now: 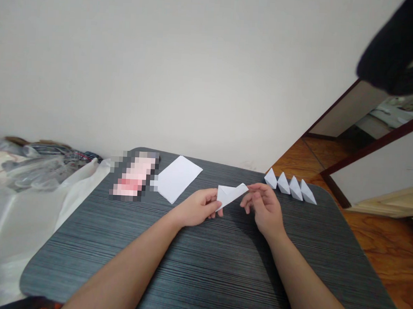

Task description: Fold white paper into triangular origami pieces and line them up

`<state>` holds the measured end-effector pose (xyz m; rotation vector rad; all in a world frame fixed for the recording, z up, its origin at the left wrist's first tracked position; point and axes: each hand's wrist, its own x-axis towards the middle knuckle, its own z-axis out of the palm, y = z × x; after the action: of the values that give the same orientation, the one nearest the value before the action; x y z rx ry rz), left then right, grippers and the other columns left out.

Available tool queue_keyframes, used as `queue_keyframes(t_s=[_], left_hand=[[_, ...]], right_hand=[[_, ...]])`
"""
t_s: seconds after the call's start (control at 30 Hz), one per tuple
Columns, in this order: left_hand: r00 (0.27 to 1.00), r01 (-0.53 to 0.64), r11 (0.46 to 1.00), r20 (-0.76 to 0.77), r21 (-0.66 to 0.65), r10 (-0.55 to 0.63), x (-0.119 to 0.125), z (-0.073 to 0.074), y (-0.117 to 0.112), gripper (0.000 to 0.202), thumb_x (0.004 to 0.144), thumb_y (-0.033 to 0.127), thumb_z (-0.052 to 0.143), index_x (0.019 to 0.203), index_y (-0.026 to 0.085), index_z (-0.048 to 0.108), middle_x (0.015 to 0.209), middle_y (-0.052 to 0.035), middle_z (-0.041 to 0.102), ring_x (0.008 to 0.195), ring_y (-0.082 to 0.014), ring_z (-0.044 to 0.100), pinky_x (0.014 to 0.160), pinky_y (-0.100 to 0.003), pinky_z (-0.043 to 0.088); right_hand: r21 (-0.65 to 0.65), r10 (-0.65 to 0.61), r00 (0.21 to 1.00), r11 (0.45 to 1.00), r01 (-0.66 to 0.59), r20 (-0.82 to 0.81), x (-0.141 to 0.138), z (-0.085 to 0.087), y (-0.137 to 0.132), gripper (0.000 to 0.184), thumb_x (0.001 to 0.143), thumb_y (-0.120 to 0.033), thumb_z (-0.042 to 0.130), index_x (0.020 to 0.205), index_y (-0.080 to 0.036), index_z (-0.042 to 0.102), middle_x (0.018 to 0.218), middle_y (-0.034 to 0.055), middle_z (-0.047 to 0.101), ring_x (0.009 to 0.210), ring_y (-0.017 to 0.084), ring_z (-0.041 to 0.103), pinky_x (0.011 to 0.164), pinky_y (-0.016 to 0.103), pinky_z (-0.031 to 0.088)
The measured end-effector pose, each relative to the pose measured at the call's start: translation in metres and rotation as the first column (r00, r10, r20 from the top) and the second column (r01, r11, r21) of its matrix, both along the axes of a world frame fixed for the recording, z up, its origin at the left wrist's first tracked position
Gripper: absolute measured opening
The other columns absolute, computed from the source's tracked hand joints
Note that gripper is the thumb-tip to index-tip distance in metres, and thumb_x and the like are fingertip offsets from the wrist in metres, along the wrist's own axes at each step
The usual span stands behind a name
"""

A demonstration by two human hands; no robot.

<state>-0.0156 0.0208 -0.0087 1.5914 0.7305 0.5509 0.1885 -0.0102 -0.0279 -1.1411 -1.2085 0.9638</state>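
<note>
A piece of folded white paper (229, 194) is raised over the table, its left end pinched between the thumb and fingers of my left hand (203, 209). One flap on it stands folded over, and its narrow end points to the upper right. Beside that end is my right hand (264, 208), with fingers bent and apart and the index fingertip at or very near the paper's tip. Several folded white paper pieces (283, 183), pointed in shape, stand in a row at the table's far right. Left of centre lies a stack of flat white paper (179, 179).
The dark wood-grain table (200, 269) meets a pale wall (183, 70) at the back. A blurred-out pinkish object (136, 174) lies at the far left. Plastic bags and white sheeting (27, 200) crowd the left side. Wooden floor (385, 237) shows at right.
</note>
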Motion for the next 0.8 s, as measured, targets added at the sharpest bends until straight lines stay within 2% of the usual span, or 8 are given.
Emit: queue_keyframes(t_s=[0.13,0.33,0.43,0.53,0.63,0.8], left_hand=[[0.999,-0.005,0.999,-0.037,0.038,0.007,-0.0011,0.0012,-0.0005,0.013,0.084,0.021,0.044,0.083,0.014,0.054,0.07,-0.0018,0.058,0.058,-0.009,0.049,0.056,-0.022,0.039],[0.998,-0.052,0.998,0.044,0.034,0.05,0.0015,0.0048,-0.0027,0.013,0.084,0.02,0.044,0.092,0.014,0.052,0.063,0.0024,0.05,0.054,-0.0086,0.045,0.052,-0.021,0.037],[0.995,-0.088,0.995,0.06,0.05,0.085,0.0022,0.0079,-0.0035,0.014,0.084,0.023,0.046,0.093,0.014,0.053,0.061,0.0037,0.047,0.053,-0.0083,0.043,0.052,-0.021,0.037],[0.991,-0.12,0.992,0.058,0.041,0.117,0.0025,0.0079,-0.0035,0.017,0.085,0.026,0.046,0.096,0.014,0.053,0.06,0.0041,0.047,0.052,-0.0082,0.044,0.053,-0.02,0.038],[0.989,-0.131,0.991,0.066,0.007,0.13,0.0031,0.0048,-0.0029,0.021,0.085,0.027,0.046,0.1,0.014,0.053,0.062,0.0026,0.05,0.052,-0.0082,0.046,0.051,-0.02,0.039],[0.989,-0.111,0.993,0.098,-0.033,0.113,0.0046,0.0002,-0.002,0.029,0.086,0.031,0.046,0.109,0.014,0.052,0.078,-0.0044,0.063,0.053,-0.0082,0.052,0.053,-0.021,0.044]], right_hand=[[0.01,0.042,0.998,0.999,-0.042,0.047,0.0011,0.0006,-0.0012,0.019,0.085,-0.036,0.054,0.097,-0.021,0.049,0.064,0.0003,0.06,0.046,0.011,0.049,0.043,0.025,0.039],[-0.064,0.081,0.996,0.995,-0.079,0.029,0.0018,-0.0032,0.0005,0.017,0.083,-0.033,0.058,0.09,-0.021,0.048,0.059,-0.0024,0.058,0.042,0.009,0.046,0.04,0.023,0.035],[-0.107,0.13,0.991,0.986,-0.127,0.015,0.0011,-0.0006,-0.0008,0.019,0.081,-0.034,0.06,0.082,-0.02,0.047,0.061,-0.0019,0.058,0.043,0.009,0.047,0.041,0.022,0.036],[-0.153,0.179,0.982,0.974,-0.168,0.06,-0.0003,0.0047,-0.0034,0.018,0.081,-0.034,0.06,0.082,-0.02,0.049,0.063,-0.001,0.059,0.045,0.009,0.048,0.044,0.023,0.037],[-0.176,0.197,0.974,0.969,-0.176,0.115,-0.0008,0.0066,-0.0047,0.017,0.083,-0.033,0.058,0.088,-0.019,0.052,0.064,-0.0006,0.059,0.047,0.01,0.048,0.045,0.023,0.037],[-0.176,0.184,0.97,0.972,-0.156,0.159,0.001,-0.0017,-0.0023,0.019,0.082,-0.034,0.058,0.091,-0.018,0.055,0.062,-0.0006,0.059,0.045,0.01,0.047,0.045,0.024,0.037]])
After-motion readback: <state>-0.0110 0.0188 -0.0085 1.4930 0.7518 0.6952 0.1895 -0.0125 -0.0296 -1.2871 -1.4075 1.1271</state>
